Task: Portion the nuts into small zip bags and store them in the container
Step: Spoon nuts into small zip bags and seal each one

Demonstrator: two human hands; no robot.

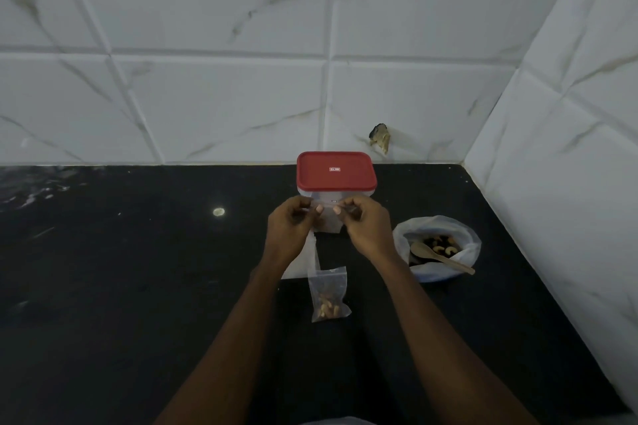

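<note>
Head view, centre: left hand [288, 229] and right hand [367, 229] pinch a bag [328, 222] with curled fingers before the lidded container [336, 176]; one filled bag [328, 298] lies below, nuts [440, 247] remain at right, storing seemingly still ahead

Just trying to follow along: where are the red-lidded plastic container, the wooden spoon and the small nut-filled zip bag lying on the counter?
Red-lidded plastic container [336, 175]: head view, lid centre.
Wooden spoon [422, 249]: head view, spoon bowl.
Small nut-filled zip bag [327, 295]: head view, bag middle.
</note>
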